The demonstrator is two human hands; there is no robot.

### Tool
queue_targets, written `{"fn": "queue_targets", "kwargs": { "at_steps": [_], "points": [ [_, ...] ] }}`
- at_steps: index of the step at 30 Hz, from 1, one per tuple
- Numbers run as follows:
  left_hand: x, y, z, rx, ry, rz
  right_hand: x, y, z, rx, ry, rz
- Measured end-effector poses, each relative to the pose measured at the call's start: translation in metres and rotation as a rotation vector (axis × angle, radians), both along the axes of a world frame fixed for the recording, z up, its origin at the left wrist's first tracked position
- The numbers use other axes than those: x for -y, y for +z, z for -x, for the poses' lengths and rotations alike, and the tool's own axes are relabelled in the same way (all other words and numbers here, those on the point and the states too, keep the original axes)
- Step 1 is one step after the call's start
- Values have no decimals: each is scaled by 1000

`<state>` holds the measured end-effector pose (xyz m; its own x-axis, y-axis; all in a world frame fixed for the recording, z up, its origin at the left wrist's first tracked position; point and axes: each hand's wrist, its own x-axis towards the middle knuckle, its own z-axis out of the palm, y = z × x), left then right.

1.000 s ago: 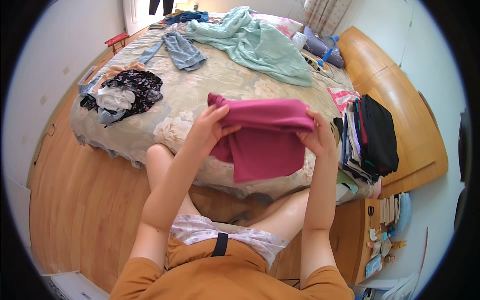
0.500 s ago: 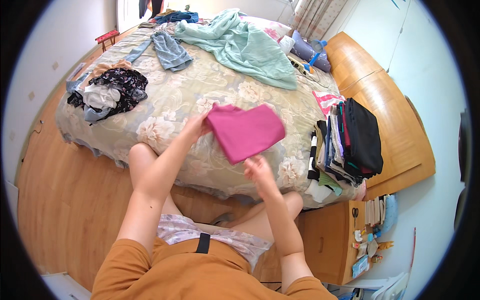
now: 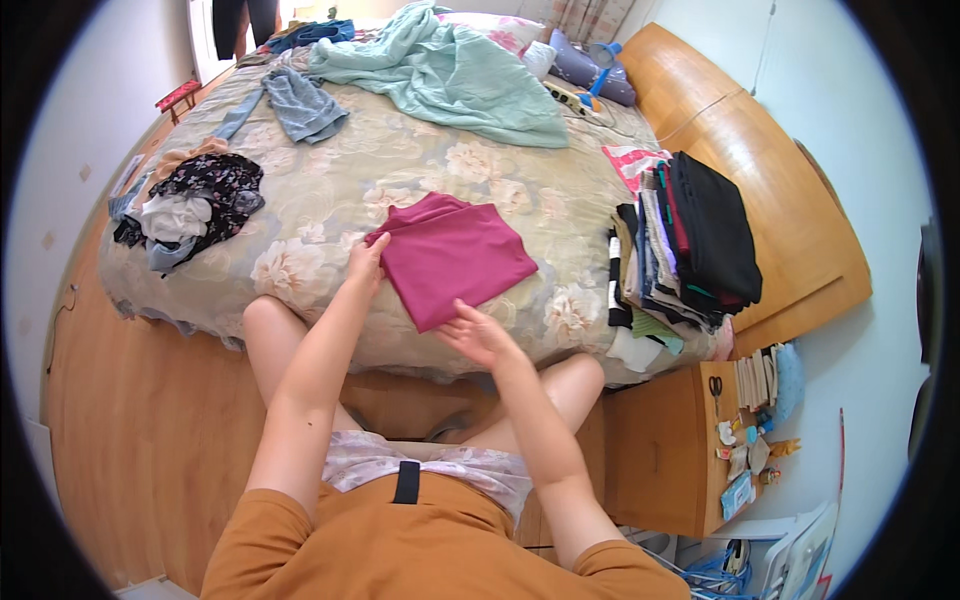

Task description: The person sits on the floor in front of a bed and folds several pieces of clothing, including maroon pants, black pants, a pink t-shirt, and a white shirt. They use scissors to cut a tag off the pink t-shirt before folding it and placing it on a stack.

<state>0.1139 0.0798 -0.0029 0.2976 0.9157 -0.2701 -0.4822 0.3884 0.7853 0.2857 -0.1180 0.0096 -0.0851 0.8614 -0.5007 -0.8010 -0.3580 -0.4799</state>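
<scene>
A folded magenta garment (image 3: 455, 258) lies on the flowered bedspread (image 3: 330, 185) in front of me, its layers slightly offset at the far side. My left hand (image 3: 367, 262) pinches its left edge, the thumb on top of the cloth. At the near corner, my right hand (image 3: 482, 338) touches the garment with its fingers stretched out and the thumb apart from them. What the garment's kind is cannot be told from its folded shape.
Right of the garment stands a pile of folded clothes (image 3: 708, 235) against the wooden headboard (image 3: 775, 190). A heap of rumpled clothes (image 3: 205, 205) lies at left. Farther back are blue-grey jeans-like clothing (image 3: 303, 105) and a mint quilt (image 3: 440, 75). A wooden nightstand (image 3: 655, 450) stands at right.
The magenta garment has come down from the air onto the bed and lies flatter. My right hand has moved left to its near corner. The view has shifted slightly.
</scene>
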Motion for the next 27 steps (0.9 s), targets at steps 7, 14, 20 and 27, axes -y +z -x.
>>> {"fn": "queue_targets", "kwargs": {
  "at_steps": [7, 14, 20, 27],
  "points": [
    [22, 47, 13, 89, -159, -59, -2, 28, 7, 230, -60, -188],
    [86, 104, 47, 144, -313, -87, 35, 141, -22, 434, -197, -366],
    [127, 183, 68, 204, -413, -342, 78, 212, -29, 516, -218, -484],
    [154, 223, 79, 231, -476, -494, 115, 236, -25, 485, -171, -500]
  ]
}}
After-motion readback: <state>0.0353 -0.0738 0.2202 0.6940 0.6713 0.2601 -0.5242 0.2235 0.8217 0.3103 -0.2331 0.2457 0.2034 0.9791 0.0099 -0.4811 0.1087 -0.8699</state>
